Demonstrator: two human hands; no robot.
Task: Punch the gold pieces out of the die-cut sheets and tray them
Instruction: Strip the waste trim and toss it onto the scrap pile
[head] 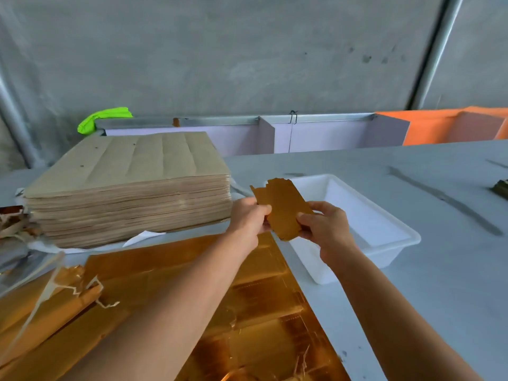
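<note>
Closest to the camera is the big gold die-cut sheet (pixel 264 312), lying flat on the grey worktop (pixel 412 298) and running off the near edge, with torn gold scrap strips (pixel 55 303) piled on its left side. Two bare forearms reach out over it. Both hands are up and close together, each pinching one gold piece (pixel 283 210): the left hand (pixel 248 218) has its left edge, the right hand (pixel 324 224) its right edge. So one piece, held tilted in the air just over the near-left corner of the white tray (pixel 384 235). One tray only, just right of the sheet, and I can't see anything in it from here. Far left there's one tall stack of brown sheets (pixel 129 188), backs up. Past it a lime green thing (pixel 103 119) on the rail, and an orange thing (pixel 450 125) far right. No readable writing or labels anywhere that I can make out.
</note>
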